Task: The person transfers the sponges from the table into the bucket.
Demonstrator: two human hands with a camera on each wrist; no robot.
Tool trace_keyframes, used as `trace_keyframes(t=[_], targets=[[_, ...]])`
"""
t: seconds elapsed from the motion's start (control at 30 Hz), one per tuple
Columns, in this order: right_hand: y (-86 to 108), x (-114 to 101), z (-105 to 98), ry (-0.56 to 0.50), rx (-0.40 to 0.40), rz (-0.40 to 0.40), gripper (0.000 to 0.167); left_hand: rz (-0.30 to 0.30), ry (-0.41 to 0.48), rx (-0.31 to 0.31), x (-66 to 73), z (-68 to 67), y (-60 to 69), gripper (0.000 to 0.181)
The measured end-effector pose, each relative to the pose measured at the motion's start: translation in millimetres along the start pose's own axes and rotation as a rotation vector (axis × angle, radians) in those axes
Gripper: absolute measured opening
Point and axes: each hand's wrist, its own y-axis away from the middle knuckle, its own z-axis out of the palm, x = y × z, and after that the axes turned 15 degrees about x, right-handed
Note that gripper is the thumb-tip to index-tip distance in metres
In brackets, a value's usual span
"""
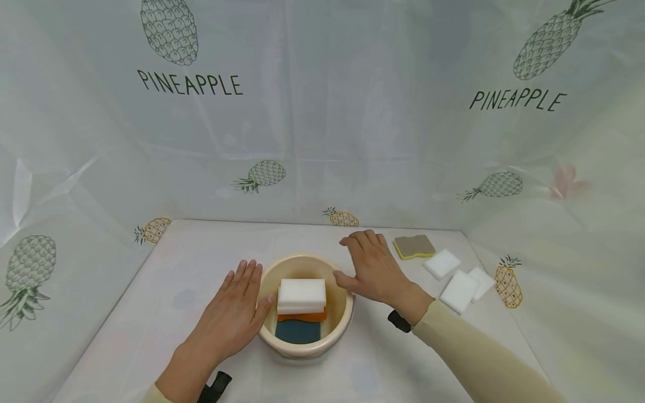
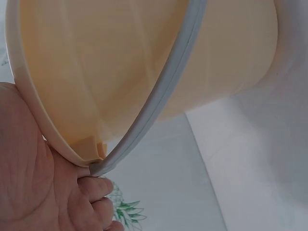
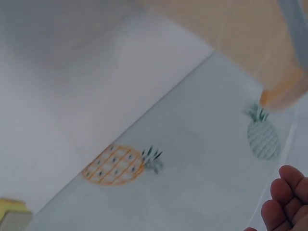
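A cream bucket [image 1: 341, 334] stands on the table with a stack inside: a white sponge block [image 1: 302, 294] on top, an orange layer [image 1: 304, 317] under it and a dark blue piece [image 1: 297, 331] at the bottom. My left hand [image 1: 232, 313] lies against the bucket's left rim, fingers straight, thumb over the edge. In the left wrist view its palm touches the rim beside the end of the grey handle [image 2: 156, 98]. Off the right rim hovers my right hand [image 1: 375, 268], fingers loosely bent, thumb near the edge, nothing held.
To the right of the bucket lie a yellow sponge [image 1: 414, 246] with a grey-brown top and three white sponge blocks [image 1: 459, 291], two of them overlapping. A pineapple-printed sheet [image 1: 373, 140] rises behind the table and along its sides.
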Motion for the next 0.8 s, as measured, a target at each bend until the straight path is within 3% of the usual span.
trace_keyframes(t=[0.2,0.4,0.8], targets=[[6.9,42.5,-12.1,0.037,0.054,0.046,0.057,0.007,-0.003,0.007,-0.6,0.7,0.2,0.072],[26.9,92.7,-23.9,0.120,0.075,0.077,0.057,0.001,0.006,-0.006,-0.5,3.1,0.9,0.072],[66.0,173.1,-46.1,0.269,-0.035,0.130,0.059,-0.005,-0.014,0.000,-0.3,4.2,0.4,0.074]])
